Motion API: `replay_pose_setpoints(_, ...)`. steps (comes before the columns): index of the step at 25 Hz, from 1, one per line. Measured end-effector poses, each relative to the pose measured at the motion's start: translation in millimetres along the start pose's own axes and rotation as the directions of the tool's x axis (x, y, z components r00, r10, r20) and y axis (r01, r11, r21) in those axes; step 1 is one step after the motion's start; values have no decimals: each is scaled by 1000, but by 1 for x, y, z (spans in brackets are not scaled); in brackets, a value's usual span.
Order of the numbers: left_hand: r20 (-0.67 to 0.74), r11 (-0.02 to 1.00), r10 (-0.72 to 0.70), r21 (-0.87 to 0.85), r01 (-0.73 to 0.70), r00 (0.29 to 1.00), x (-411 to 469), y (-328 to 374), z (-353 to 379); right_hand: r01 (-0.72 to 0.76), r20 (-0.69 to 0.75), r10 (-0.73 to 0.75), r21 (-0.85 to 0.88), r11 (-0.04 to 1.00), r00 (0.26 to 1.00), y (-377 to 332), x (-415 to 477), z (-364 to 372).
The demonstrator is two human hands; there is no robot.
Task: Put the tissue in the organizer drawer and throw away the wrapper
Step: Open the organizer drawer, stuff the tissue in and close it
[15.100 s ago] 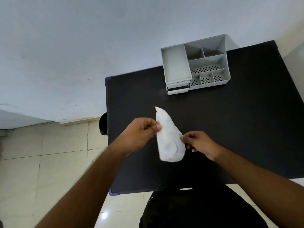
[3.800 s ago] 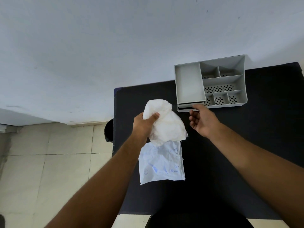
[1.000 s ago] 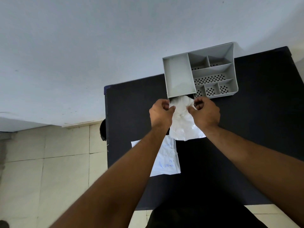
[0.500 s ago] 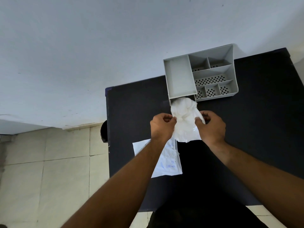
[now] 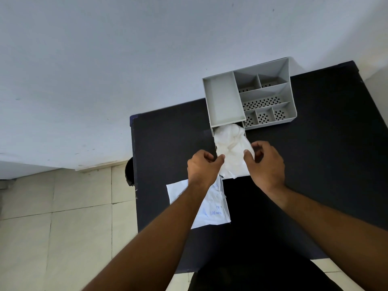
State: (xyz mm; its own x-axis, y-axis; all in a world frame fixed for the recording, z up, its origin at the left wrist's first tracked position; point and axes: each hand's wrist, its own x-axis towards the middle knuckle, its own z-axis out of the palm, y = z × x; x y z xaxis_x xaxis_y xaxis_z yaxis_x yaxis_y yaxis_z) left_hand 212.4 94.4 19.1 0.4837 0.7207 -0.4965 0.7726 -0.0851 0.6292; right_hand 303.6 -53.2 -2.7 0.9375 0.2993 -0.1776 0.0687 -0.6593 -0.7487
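Both hands' fingers pinch the tissue (image 5: 232, 148), left hand (image 5: 202, 168) and right hand (image 5: 265, 164). It fills the organizer drawer (image 5: 241, 126) at the desk's (image 5: 315, 164) far edge. The wrapper (image 5: 212, 208) lies near the left edge.

A black table (image 5: 315, 175) stands against a pale wall; a grey organizer (image 5: 249, 99) sits at its far edge. A flat white wrapper (image 5: 212, 211) lies nearer than the organizer, toward the table's left edge.

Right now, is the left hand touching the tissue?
Touching. The head view shows the left hand pinching the tissue's near left edge between thumb and fingers, no gap.
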Motion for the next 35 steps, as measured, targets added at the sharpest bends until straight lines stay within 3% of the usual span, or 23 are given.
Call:
replay_pose_setpoints(7,61,1000,18,-4,-18,998,0,-1,6,3,37,-4,31,1000,999,3,-6,1)
replay_pose_setpoints(13,10,964,87,250,-87,996,-4,6,19,96,145,-76,-142,985,987,3,0,6)
replay_pose_setpoints(17,34,847,289,457,-272,957,-9,-8,13,215,216,-156,-283,935,964,9,-7,-3)
replay_pose_setpoints(20,88,694,542,515,-504,836,-12,-29,11,373,244,-295,-402,836,924,21,-15,-7)
replay_pose_setpoints(22,197,574,582,588,-570,789,-13,-40,10,460,278,-367,-493,739,888,27,-19,-8)
replay_pose_setpoints(26,326,392,537,720,-572,778,-13,-51,6,526,350,-393,-584,619,850,31,-21,-9)
replay_pose_setpoints(35,254,361,614,752,-552,748,-17,-47,6,597,343,-496,-569,566,798,40,-27,-12)
